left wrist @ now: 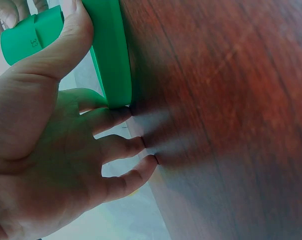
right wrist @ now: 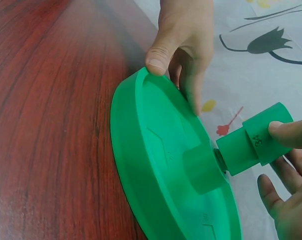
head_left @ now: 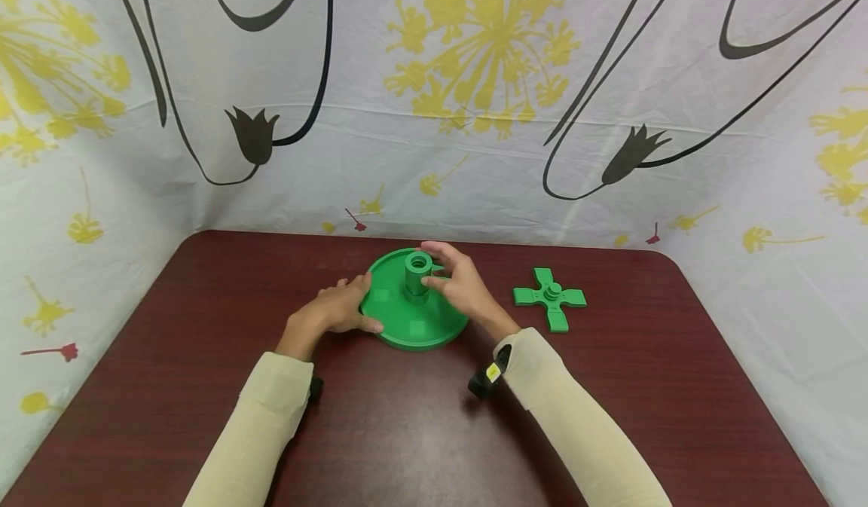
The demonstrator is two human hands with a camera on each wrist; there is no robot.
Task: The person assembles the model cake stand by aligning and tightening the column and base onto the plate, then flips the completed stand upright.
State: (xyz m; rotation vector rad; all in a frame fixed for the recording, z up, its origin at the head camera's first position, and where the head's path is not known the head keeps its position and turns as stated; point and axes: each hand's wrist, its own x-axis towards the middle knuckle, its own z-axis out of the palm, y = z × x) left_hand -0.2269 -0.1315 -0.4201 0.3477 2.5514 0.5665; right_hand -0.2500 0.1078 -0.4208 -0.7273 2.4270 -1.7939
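Observation:
A round green base (head_left: 414, 331) with a raised rim and a central socket (right wrist: 203, 169) lies on the table. My left hand (head_left: 337, 307) grips its left edge, thumb on the rim; in the left wrist view the other fingers (left wrist: 122, 147) reach down to the tabletop. Over the socket, my right hand (head_left: 461, 281) holds a stepped green cylinder (right wrist: 266, 132), marked 34 in the right wrist view, between thumb and fingers. The cylinder is hollow on top, and a threaded part shows where its lower end meets the socket.
To the right on the dark red wood table (head_left: 420, 447) lies a green cross-shaped piece (head_left: 552, 294) with a round knob in its middle. A patterned white curtain (head_left: 434, 115) hangs behind the table's back edge and along both sides.

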